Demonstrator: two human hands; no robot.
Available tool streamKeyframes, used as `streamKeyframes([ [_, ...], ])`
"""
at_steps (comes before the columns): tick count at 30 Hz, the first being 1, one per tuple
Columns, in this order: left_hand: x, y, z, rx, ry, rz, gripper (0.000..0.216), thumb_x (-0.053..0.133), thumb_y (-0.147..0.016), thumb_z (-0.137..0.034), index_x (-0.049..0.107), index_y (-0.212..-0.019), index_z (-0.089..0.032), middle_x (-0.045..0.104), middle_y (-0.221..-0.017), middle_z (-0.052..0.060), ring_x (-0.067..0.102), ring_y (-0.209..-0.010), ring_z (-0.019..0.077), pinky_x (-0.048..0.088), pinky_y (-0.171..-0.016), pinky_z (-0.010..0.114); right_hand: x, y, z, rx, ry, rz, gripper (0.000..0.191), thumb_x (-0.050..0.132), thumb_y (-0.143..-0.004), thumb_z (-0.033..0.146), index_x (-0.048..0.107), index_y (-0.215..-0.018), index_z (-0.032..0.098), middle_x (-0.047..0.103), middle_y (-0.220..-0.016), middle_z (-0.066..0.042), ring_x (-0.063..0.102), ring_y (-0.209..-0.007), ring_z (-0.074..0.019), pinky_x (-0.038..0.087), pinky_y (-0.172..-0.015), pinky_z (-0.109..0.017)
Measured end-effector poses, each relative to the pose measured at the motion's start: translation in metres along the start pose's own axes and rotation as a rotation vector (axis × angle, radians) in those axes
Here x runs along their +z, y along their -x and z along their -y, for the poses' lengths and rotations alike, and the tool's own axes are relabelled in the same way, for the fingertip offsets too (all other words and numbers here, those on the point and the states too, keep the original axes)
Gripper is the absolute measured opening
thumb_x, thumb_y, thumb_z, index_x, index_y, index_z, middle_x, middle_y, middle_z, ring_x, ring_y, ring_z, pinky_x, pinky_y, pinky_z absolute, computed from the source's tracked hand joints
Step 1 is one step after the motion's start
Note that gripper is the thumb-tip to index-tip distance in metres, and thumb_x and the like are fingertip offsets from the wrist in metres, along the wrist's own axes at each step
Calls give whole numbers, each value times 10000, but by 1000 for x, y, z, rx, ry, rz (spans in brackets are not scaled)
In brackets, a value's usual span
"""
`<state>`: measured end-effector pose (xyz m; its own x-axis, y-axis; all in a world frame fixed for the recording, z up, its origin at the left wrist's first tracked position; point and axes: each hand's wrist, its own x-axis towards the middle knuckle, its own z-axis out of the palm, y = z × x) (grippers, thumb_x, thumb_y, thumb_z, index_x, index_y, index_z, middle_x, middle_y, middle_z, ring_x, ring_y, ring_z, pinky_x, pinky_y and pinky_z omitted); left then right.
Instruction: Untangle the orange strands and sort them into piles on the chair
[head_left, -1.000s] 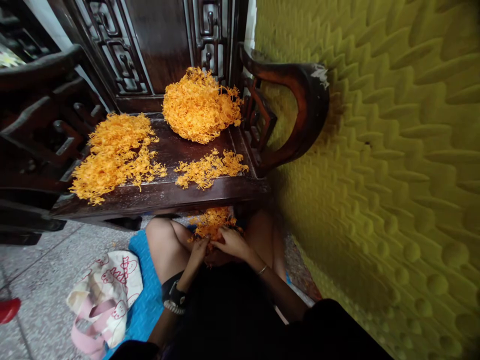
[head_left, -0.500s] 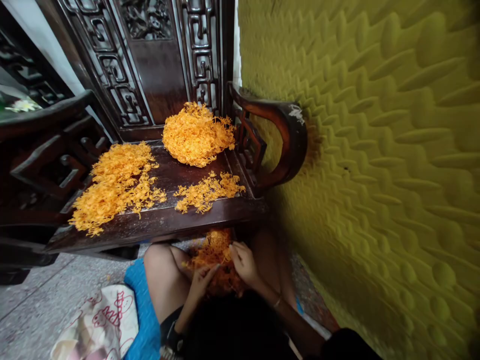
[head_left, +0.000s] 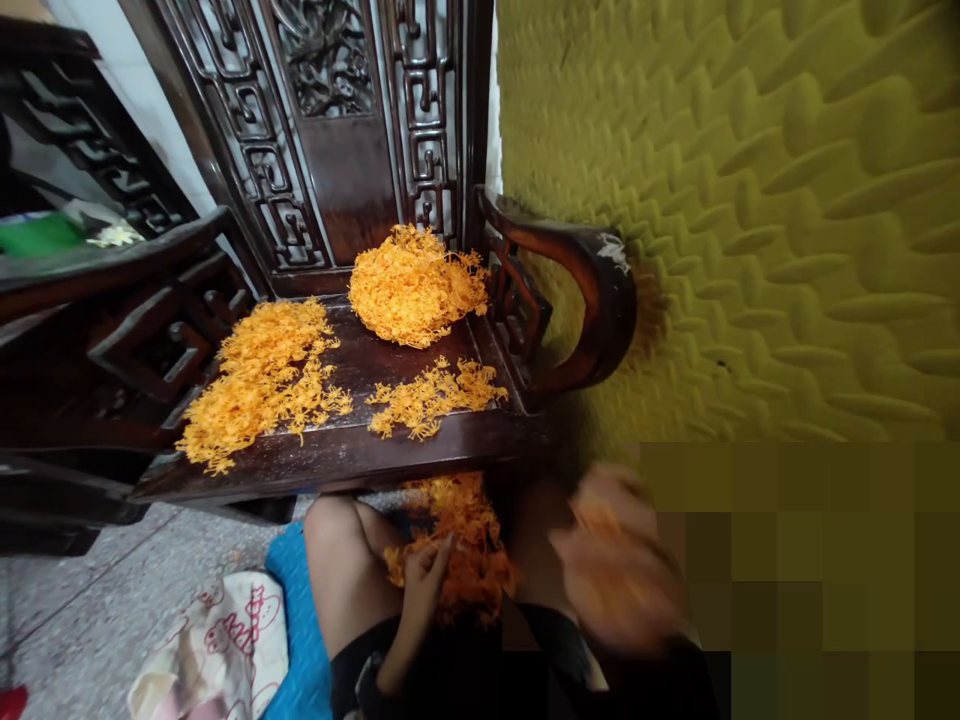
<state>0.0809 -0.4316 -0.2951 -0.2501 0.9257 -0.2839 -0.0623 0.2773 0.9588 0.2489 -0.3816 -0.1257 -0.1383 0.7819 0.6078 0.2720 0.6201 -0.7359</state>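
I sit on the floor before a dark carved wooden chair (head_left: 330,455). In my lap lies a heap of orange stringy pieces (head_left: 469,545). My left hand (head_left: 425,577) rests on that heap with its fingers curled into it. My right hand (head_left: 611,555) is raised to the right, badly smeared by motion, with an orange blur at the fingers. On the chair seat lie three orange piles: a round mound at the back (head_left: 415,285), a spread on the left (head_left: 259,375), and a small scatter at the front (head_left: 435,395).
A yellow-green padded wall (head_left: 750,220) with raised bumps closes the right side. The chair's curved armrest (head_left: 592,290) juts toward me. A blue mat (head_left: 296,625) and a white printed bag (head_left: 217,645) lie on the grey speckled floor at the left.
My right hand has left the lap heap and swung up and to the right. My left hand stays on the heap. The view has shifted slightly.
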Motion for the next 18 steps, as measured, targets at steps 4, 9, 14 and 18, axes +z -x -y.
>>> streamKeyframes([
  [4,5,-6,-5,26,-3,3,624,511,-669,-793,422,-553,-187,381,-550,-33,357,-564,113,332,-566,253,36,-67,-34,-83,223,-54,267,346,-962,281,595,-1027,211,664,-934,-85,603,-892,-219,462,-826,-383],
  [9,8,-3,-1,22,-62,99,610,454,-719,-780,377,-567,-194,327,-553,-46,319,-558,102,308,-556,241,65,-101,-90,-2,540,25,223,385,-933,211,545,-1064,127,671,-862,-119,616,-804,-230,419,-785,-362],
  [14,-4,8,16,-8,-220,282,546,468,-774,-689,502,-613,-168,455,-573,-25,420,-579,120,345,-573,245,70,-124,-106,60,761,95,247,491,-930,341,629,-859,149,635,-685,-57,578,-694,-194,372,-800,-360],
  [18,-16,14,27,-19,-374,422,486,442,-837,-586,622,-731,-147,602,-647,16,523,-617,154,392,-598,260,76,-132,-105,57,788,139,330,534,-902,440,670,-907,139,674,-749,-87,593,-724,-207,366,-789,-361],
])
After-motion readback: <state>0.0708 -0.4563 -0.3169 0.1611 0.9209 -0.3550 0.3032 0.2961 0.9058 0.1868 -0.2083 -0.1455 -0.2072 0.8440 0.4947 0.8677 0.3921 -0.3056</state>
